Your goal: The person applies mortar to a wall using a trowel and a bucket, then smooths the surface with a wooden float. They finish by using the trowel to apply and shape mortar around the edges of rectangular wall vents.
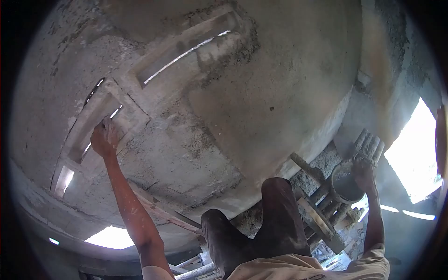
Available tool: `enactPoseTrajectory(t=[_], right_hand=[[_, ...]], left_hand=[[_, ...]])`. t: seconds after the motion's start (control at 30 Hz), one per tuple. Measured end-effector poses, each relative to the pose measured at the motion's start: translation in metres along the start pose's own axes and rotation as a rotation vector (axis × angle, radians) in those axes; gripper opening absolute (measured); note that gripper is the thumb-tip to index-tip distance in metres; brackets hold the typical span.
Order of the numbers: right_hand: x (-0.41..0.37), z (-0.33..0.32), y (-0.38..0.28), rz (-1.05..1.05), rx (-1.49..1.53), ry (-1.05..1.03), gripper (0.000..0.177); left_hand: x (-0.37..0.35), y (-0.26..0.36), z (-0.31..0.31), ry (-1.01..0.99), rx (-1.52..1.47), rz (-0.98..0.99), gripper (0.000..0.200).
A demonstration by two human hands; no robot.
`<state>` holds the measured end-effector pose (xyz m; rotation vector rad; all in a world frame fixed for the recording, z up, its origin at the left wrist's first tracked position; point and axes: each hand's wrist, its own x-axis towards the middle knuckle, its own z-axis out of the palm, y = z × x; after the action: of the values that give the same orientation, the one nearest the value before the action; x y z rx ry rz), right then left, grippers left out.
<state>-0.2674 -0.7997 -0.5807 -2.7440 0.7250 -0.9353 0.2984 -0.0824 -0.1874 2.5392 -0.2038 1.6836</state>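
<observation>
My left hand (103,138) is raised against the rough plastered wall (261,84), at the rim of a recessed vent opening (95,116). I see only its back, with the fingers curled against the rim, and whatever is under them is hidden. My right hand (364,173) is stretched out low on the right and grips a grey ribbed float (369,146) caked with mortar. The float is held just above a round pan of mortar (344,183). My two knees (275,200) in dark trousers fill the bottom centre.
A second long vent slot (186,49) is cut higher in the wall. Wooden scaffold planks and poles (317,214) run under the pan. A mortar-smeared board (163,210) leans along the wall's base. Bright openings lie at right (415,158) and bottom left (112,237).
</observation>
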Motion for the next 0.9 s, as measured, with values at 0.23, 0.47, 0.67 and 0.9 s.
enactPoseTrajectory(t=[0.23,0.47,0.67,0.9], right_hand=[[0.225,-0.126,-0.257,-0.168,0.321,-0.028,0.031],[0.346,-0.156,-0.348,-0.532,0.291,0.185,0.036],[0.405,-0.161,-0.385,-0.567,0.021,0.323,0.042],[0.408,-0.167,-0.426,-0.588,-0.037,0.43,0.04]], left_hand=[[-0.005,0.019,-0.016,0.001,-0.047,0.005,0.042],[-0.008,0.019,-0.01,0.017,0.065,0.021,0.039],[-0.009,0.032,-0.017,0.078,0.12,0.024,0.031],[-0.011,0.034,-0.013,0.103,0.148,0.019,0.031]])
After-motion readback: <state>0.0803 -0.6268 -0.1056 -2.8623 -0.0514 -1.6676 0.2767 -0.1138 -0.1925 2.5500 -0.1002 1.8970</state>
